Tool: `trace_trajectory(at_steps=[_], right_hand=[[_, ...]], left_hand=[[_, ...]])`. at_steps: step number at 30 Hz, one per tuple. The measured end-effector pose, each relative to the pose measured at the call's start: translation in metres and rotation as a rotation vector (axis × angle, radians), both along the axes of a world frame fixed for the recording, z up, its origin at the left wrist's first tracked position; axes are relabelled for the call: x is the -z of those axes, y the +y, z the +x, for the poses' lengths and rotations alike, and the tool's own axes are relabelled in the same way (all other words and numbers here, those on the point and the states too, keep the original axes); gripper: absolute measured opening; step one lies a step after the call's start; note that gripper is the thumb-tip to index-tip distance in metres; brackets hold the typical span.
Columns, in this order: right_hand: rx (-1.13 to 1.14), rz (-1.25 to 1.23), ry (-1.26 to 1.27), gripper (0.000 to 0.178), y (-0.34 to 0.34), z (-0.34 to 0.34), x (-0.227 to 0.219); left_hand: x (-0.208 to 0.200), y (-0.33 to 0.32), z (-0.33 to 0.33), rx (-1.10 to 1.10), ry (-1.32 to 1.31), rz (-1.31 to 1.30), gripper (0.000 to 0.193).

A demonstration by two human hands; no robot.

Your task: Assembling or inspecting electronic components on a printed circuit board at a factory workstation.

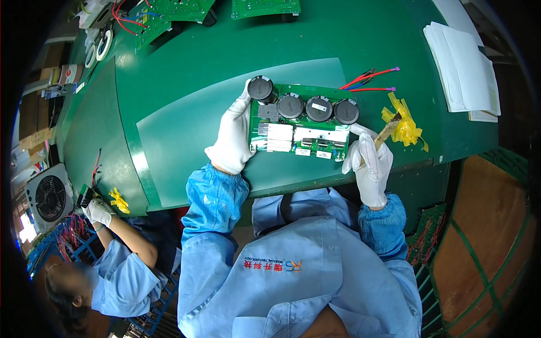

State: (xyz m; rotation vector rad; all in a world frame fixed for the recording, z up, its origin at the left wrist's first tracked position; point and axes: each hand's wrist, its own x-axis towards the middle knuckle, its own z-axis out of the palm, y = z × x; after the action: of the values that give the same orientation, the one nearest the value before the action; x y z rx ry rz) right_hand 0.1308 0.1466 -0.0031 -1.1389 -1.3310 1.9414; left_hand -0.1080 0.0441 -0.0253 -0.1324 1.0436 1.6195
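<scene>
My left hand (231,138), in a white glove, grips the left edge of a green circuit board (280,119) and holds it tilted above the table. Large black round capacitors (319,109) line the board's far side, and pale blocks and small parts sit along its near side. Red and blue wires (366,84) stick out past its far right corner. My right hand (369,169), also gloved, is closed around a thin brownish stick (386,134) whose kind I cannot make out. Its fingers are beside the board's right edge. Behind the stick lies a bunch of yellow tape strips (403,123).
A translucent sheet (186,146) lies on the green table (225,45). More circuit boards (265,8) stand at the far edge, white papers (459,70) at the far right. On the left, a co-worker (124,276) handles a small board near a fan (49,197).
</scene>
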Motion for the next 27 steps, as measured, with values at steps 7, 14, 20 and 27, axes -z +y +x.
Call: trace_trajectory(at_steps=[7, 14, 20, 27], right_hand=[[-0.004, -0.001, -0.005, 0.033, -0.002, -0.002, -0.004], [-0.002, 0.022, -0.021, 0.033, -0.002, -0.002, -0.001], [-0.026, 0.035, -0.050, 0.040, -0.002, -0.004, -0.004], [-0.033, 0.034, -0.076, 0.043, -0.003, -0.005, -0.006]], left_hand=[[-0.013, 0.000, -0.002, 0.031, 0.016, -0.003, 0.053], [-0.019, 0.002, 0.000, 0.037, 0.022, -0.003, 0.054], [-0.011, 0.000, -0.004, 0.048, -0.049, 0.045, 0.054], [-0.014, 0.002, -0.002, 0.024, -0.040, 0.017, 0.051]])
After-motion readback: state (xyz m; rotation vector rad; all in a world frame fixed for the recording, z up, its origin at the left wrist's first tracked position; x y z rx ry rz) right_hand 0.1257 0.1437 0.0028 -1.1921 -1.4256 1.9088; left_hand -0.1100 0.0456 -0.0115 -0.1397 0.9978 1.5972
